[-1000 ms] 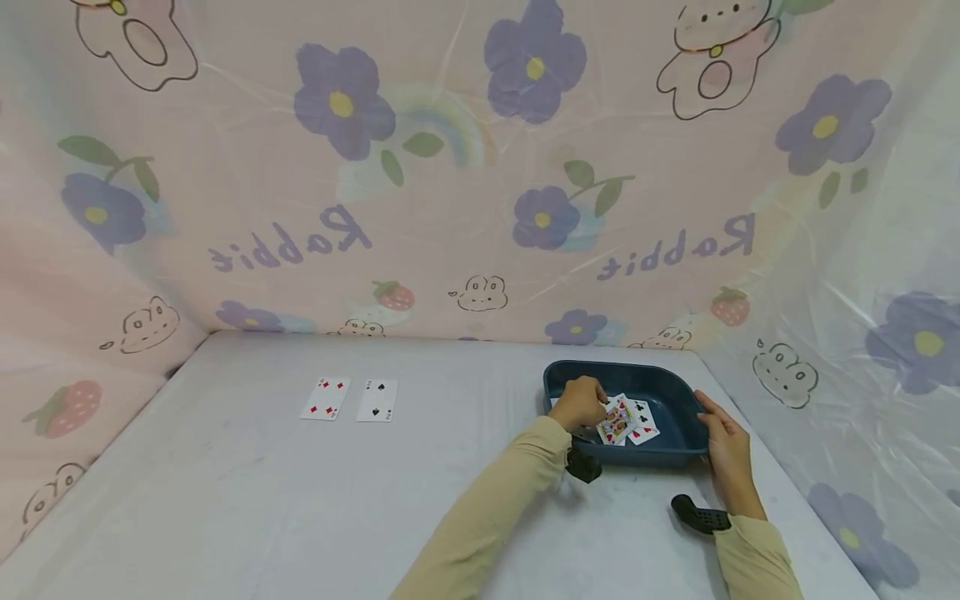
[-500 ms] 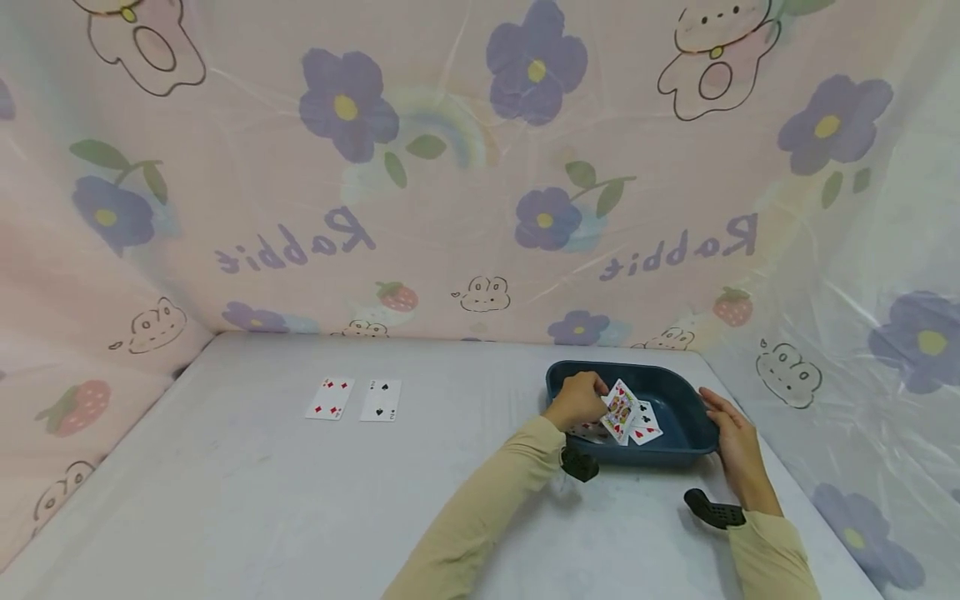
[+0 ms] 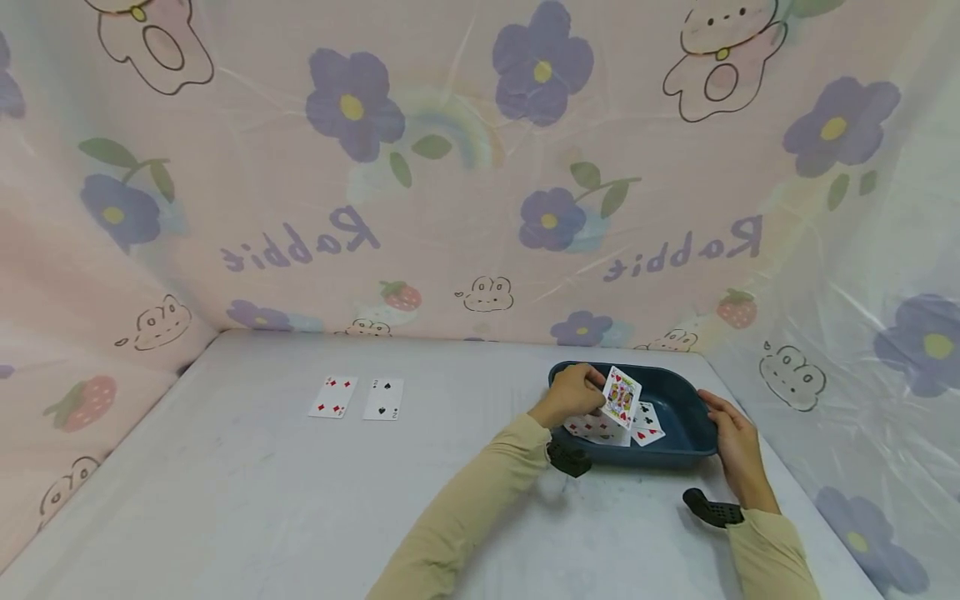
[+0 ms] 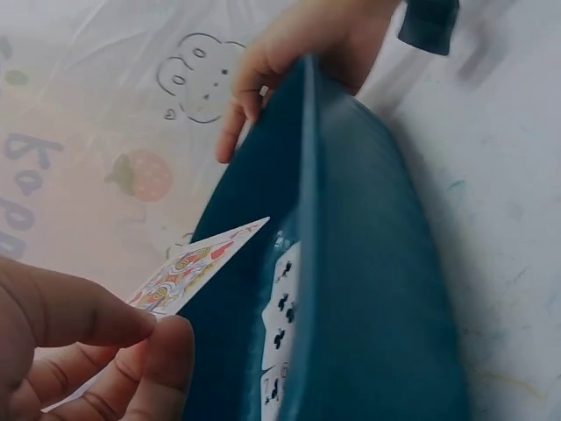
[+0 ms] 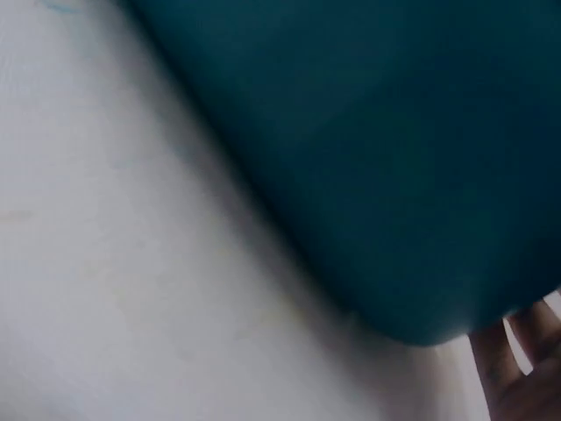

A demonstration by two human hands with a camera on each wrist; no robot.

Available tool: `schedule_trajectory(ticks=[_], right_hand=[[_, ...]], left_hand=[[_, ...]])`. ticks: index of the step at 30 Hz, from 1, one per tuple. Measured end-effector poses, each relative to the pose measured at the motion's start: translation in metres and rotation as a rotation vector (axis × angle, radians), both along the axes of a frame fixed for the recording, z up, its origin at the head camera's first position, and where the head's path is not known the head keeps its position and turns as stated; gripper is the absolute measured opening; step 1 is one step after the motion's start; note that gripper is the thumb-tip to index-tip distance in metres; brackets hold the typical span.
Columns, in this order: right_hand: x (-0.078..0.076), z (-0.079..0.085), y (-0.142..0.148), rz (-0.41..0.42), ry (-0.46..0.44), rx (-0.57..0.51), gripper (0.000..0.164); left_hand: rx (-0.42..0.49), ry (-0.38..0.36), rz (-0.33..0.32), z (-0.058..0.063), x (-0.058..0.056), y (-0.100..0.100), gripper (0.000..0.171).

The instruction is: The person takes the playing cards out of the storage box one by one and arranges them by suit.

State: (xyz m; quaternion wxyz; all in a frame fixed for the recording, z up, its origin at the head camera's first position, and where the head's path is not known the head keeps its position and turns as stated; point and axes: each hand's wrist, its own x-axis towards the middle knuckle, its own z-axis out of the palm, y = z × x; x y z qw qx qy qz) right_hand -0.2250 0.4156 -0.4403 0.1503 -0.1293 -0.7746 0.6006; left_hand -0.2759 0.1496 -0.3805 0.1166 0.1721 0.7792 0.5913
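Observation:
My left hand (image 3: 570, 393) pinches a face card of hearts (image 3: 622, 397) between thumb and fingers, tilted up over the left part of a dark blue plastic tray (image 3: 678, 458). Below it in the tray lie several playing cards (image 3: 600, 428), with a club card (image 3: 645, 412) among those to the right. The left wrist view shows the face card (image 4: 197, 270) gripped at its near end, its free corner pointing to the tray wall. My right hand (image 3: 738, 446) holds the tray's right end at the rim; in the right wrist view its fingers (image 5: 495, 360) show at the tray's corner.
On the white table (image 3: 300, 500) at the left, a four of diamonds (image 3: 333, 397) and a two of spades (image 3: 383, 399) lie face up side by side. A patterned curtain (image 3: 450, 208) closes off the back and both sides.
My left hand has lifted the face card up and slightly left, uncovering more cards beneath it. My right hand stays at the tray's right end. The view has shifted slightly.

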Motion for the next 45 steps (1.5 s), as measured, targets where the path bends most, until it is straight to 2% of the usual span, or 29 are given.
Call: schedule_trajectory(ticks=[3,7,14,21,33,45], right_hand=[[-0.001,0.000,-0.005,-0.060,-0.038,0.030,0.047],[-0.001,-0.001,-0.007,-0.106,-0.047,0.011,0.047],[-0.001,-0.003,-0.008,-0.094,-0.050,0.008,0.047],[-0.002,-0.005,-0.009,-0.103,-0.044,0.021,0.047],[-0.001,-0.005,-0.008,-0.102,0.009,0.081,0.046],[0.001,-0.006,-0.006,-0.097,0.052,0.098,0.044]], left_hand=[[0.048,-0.025,-0.017,0.002,-0.001,-0.006,0.023],[0.114,-0.043,-0.027,0.005,0.000,-0.016,0.026],[0.209,-0.045,-0.039,0.007,-0.003,-0.030,0.028],[0.328,-0.109,-0.022,0.009,-0.004,-0.042,0.031],[0.344,-0.151,0.017,0.016,-0.004,-0.074,0.033],[0.333,-0.123,0.082,0.017,-0.003,-0.111,0.036]])
